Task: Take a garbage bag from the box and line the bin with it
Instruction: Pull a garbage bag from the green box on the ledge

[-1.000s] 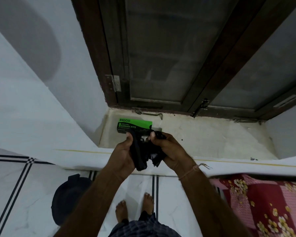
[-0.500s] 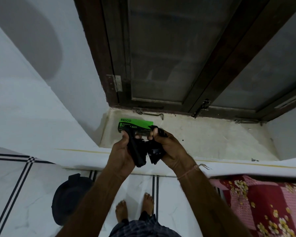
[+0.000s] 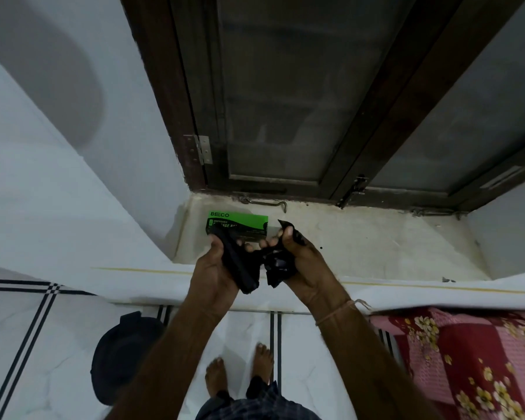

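We find the left hand [image 3: 215, 268] closed around a dark roll or folded bundle of garbage bag [image 3: 240, 268], thumb on top and fingers wrapped beneath. The right hand [image 3: 297, 262] pinches a crumpled loose portion of the same black film, a corner poking up above its fingertips. The two grips sit close together, with film bridging them; whether one bag is fully separated from the rest we cannot tell.

Both hands hover over the window sill [image 3: 361, 247], just in front of the green box [image 3: 238, 222], which lies flat on the sill near the left corner below the window frame [image 3: 194, 147]. The bin [image 3: 125, 356], dark and round, stands on the tiled floor [image 3: 43, 328] below and to the left, beside the person's bare feet; it appears unlined. A patterned bed cover [image 3: 467, 359] lies at the lower right.

Our assessment: the film is very light, limp and slippery, liable to cling and to tear if yanked. It is best held by pinching an edge near the mouth, then shaken open before being lowered into the bin.
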Motion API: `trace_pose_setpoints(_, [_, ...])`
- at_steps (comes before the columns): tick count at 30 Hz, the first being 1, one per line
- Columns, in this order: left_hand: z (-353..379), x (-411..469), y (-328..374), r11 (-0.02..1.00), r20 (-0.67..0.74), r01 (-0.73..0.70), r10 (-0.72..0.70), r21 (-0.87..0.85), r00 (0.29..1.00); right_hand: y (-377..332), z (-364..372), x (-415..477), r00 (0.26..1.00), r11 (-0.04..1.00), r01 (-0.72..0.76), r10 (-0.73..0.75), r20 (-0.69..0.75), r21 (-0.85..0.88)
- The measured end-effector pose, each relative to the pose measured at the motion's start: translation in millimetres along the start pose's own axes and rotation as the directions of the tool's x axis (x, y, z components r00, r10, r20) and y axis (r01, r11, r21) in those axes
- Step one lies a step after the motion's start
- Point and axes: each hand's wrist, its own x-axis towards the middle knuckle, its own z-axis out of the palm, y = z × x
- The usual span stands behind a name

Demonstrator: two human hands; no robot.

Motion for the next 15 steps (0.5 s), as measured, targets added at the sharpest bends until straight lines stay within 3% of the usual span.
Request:
trace_pose_setpoints(3, [-10, 1, 10, 0.998, -0.018, -0.002, 0.001, -0.056, 1.0, -6, -17, 0, 0.997, 0.998, -0.047, 0.045, -0.06, -0.036])
trace_pose_setpoints(6, [-27, 0, 23, 0.998, -0.012, -0.044, 0.044, -0.05, 0.999, -30, -44, -5, 0.995, 0.982, -0.032, 0.013, -0.103, -0.185])
trace_pose_setpoints(10, [-17, 0, 5, 0.994, 0.012, 0.014, -0.016, 0.106, 1.0, -33, -43, -10, 0.999, 0.906, -0.028, 0.011, -0.042, -0.422])
trace_pose_setpoints(15, [-2, 6, -4, 0.995, 0.059, 0.066, -0.07, 0.072, 0.996, -25, -17, -19, 0.994, 0.833, -0.097, 0.107, -0.012, -0.544])
